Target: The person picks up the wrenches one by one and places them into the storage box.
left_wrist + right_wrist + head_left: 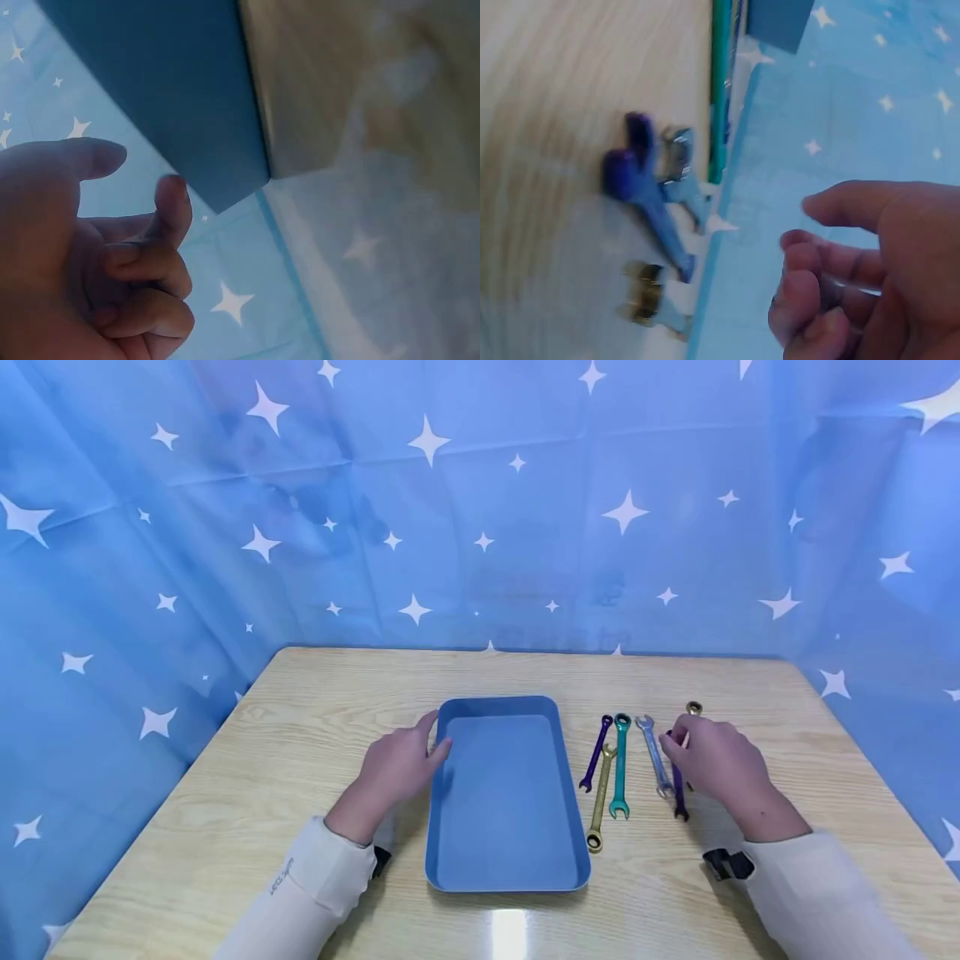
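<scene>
A blue tray lies on the table. My left hand is at its left rim, thumb and index finger spread; in the left wrist view the thumb stands apart from the tray wall, and whether the index fingertip touches it I cannot tell. My right hand, fingers loosely curled and holding nothing, hovers over the right-hand wrenches. Beneath or beside it are a purple wrench, a gold wrench partly hidden by the hand, and a silver wrench.
Between tray and right hand lie a teal wrench, another purple wrench and another gold wrench. A blue curtain with white stars hangs behind the wooden table and along its sides.
</scene>
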Demonstrator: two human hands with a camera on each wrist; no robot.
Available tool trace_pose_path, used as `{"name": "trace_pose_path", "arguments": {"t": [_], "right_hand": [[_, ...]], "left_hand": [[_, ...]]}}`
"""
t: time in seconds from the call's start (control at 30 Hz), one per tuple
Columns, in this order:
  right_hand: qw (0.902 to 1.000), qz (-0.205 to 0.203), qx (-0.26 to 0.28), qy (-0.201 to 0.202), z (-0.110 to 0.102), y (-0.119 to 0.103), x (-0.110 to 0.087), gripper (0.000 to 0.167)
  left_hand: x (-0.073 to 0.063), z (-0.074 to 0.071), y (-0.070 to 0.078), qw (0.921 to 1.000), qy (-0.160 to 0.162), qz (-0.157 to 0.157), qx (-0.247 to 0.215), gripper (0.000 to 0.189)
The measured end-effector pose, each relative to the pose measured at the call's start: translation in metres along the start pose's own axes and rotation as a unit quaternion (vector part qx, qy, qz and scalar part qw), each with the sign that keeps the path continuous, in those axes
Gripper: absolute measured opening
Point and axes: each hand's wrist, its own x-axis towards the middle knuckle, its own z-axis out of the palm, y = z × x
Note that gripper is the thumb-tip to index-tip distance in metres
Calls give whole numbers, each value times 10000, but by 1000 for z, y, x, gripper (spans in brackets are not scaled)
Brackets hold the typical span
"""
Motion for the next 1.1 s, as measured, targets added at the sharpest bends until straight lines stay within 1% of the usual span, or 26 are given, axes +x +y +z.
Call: {"name": "trace_pose_path", "arguments": {"t": [0.1,0.2,0.37,0.5,0.7,0.8,0.9,1.1], "right_hand": [[9992,149,-12,-379,6,5,4,24],[9974,169,4,-700,12,11,7,24],[9952,116,39,-974,17,20,7,25],[9936,75,31,-1122,17,27,7,29],[9877,61,218,-1547,16,31,9,35],[9857,11,352,-1651,16,32,12,35],[9853,-74,414,-1656,16,32,14,35],[9845,-223,413,-1692,18,32,14,38]], "left_hand": [[-3,4,-2,9995,-269,-132,-113,63],[-6,6,-2,9989,-399,-157,-185,65],[-7,7,-3,9980,-497,-106,-380,67],[-6,8,-4,9958,-677,-121,-610,73],[-4,8,-6,9907,-1017,-201,-884,76],[-2,6,-7,9878,-1229,-178,-939,76],[-1,5,-8,9849,-1389,-161,-1020,77],[-1,7,-9,9817,-1479,-128,-1190,78]]}}
